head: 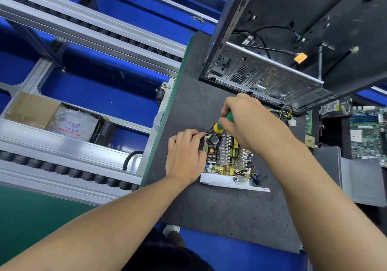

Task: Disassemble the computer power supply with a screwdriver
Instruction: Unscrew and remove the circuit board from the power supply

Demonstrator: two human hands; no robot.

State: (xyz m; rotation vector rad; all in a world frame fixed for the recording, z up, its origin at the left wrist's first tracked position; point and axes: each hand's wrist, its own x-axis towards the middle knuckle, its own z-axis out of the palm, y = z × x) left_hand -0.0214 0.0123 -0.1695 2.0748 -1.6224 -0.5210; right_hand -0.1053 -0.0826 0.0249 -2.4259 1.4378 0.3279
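The power supply (227,181) lies open on the dark mat, its lid off and its circuit board with coils, capacitors and heat sinks exposed. My right hand (249,122) grips a green and yellow screwdriver (222,123), its tip down at the far left corner of the unit. My left hand (184,155) holds the unit's left wall, with the fingers curled over the top edge. A bundle of cables (285,113) trails from the far side of the unit.
An empty black computer case (272,78) stands just beyond the power supply. To the right lie a motherboard (368,132) and a grey metal cover (362,180). A roller conveyor (69,172) and a cardboard box (31,109) are at the left.
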